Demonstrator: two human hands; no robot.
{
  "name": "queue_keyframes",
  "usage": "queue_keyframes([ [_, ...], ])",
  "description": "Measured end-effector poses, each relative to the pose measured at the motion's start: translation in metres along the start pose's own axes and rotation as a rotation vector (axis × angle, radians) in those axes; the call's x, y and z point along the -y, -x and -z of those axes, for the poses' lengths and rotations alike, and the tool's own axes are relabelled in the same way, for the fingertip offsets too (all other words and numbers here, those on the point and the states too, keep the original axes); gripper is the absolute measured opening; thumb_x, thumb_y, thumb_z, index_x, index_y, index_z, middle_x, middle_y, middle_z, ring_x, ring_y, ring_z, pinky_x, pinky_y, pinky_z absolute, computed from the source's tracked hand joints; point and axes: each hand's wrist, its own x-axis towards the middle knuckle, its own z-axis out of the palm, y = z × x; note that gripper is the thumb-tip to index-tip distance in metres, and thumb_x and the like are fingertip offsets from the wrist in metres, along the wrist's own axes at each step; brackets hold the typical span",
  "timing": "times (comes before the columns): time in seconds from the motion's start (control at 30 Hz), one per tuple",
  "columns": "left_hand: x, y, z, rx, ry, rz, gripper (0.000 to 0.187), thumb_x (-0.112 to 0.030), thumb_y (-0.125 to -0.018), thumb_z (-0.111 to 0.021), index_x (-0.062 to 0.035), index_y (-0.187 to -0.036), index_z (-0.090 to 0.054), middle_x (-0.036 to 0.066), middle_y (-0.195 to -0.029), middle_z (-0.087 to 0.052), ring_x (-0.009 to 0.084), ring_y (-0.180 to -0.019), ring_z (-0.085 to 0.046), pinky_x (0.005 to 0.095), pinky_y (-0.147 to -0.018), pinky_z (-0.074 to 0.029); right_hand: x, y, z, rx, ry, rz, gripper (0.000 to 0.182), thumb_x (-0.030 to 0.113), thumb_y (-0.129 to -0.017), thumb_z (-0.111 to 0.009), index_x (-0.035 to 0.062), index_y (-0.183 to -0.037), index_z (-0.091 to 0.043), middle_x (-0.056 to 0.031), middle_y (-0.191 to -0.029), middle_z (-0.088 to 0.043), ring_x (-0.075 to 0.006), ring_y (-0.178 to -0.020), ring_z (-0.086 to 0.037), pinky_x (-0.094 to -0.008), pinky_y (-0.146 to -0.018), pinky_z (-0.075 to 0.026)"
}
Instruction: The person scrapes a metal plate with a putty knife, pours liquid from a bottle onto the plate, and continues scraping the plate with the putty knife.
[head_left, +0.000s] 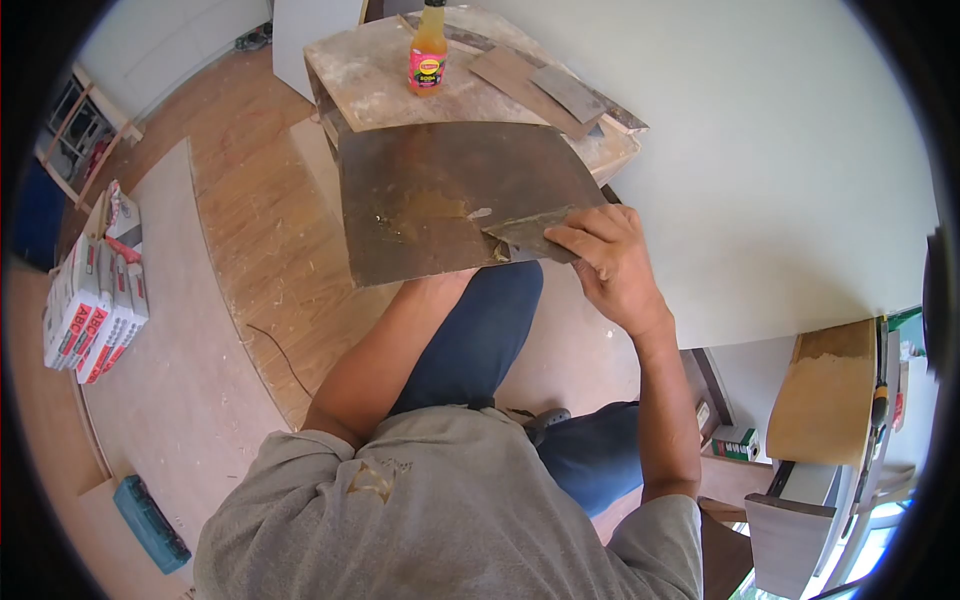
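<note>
A large dark flat board [400, 170] with a yellowish-brown smear on it lies over my lap, before a dusty work table [360, 90]. My right hand [610, 255] pinches a thin grey scraper blade [530, 232], whose edge meets the board's surface near its right side. My left hand is hidden beneath the board; only the wrist and forearm show below its near edge, so its fingers cannot be seen. On the table stands a bottle of orange drink [428, 60]. Thin flat plates [568, 93] lie to its right.
Stacked white and red packs [95, 305] stand at the left on the floor, with a teal case [152, 524] nearer me. A pale wall panel [740, 150] rises on the right. Lower right are a wooden panel [820, 400], a small green box [736, 442] and a yellow-black tool [880, 400].
</note>
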Motion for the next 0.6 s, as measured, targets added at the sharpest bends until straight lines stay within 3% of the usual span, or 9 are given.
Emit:
queue_keyframes([
  [0.23,0.0,-0.003,0.006,-0.007,-0.002,0.005,0.06,-0.058,-0.115,-0.05,-0.0117,-0.15,-0.063,0.012,-0.147,-0.068,0.0332,-0.132,-0.067,0.052,-0.112,-0.057,0.006,-0.009,0.037,0.022,0.004,0.055,0.04,-0.005,-0.081,-0.08,0.0114,-0.117,-0.082,-0.0039,-0.114,-0.076,-0.0283,-0.107,-0.068,-0.0441,-0.101,-0.047],
  [0.27,-0.002,0.0,0.005,-0.005,-0.009,0.002,0.06,-0.058,-0.115,-0.05,-0.0117,-0.15,-0.063,0.012,-0.147,-0.068,0.0332,-0.132,-0.067,0.052,-0.112,-0.057,0.008,-0.014,0.035,-0.029,0.093,0.06,0.04,-0.006,-0.081,-0.079,0.011,-0.117,-0.082,-0.0044,-0.114,-0.075,-0.0283,-0.107,-0.068,-0.0442,-0.101,-0.047],
  [0.6,-0.003,0.018,-0.002,0.004,-0.066,-0.055,0.06,-0.057,-0.115,-0.05,-0.0114,-0.151,-0.063,0.012,-0.148,-0.067,0.0334,-0.134,-0.066,0.0521,-0.114,-0.057,0.003,-0.059,-0.011,0.071,-0.068,0.171,0.035,-0.004,-0.082,-0.08,0.0094,-0.115,-0.081,-0.0053,-0.112,-0.076,-0.0295,-0.108,-0.068,-0.0455,-0.105,-0.048],
])
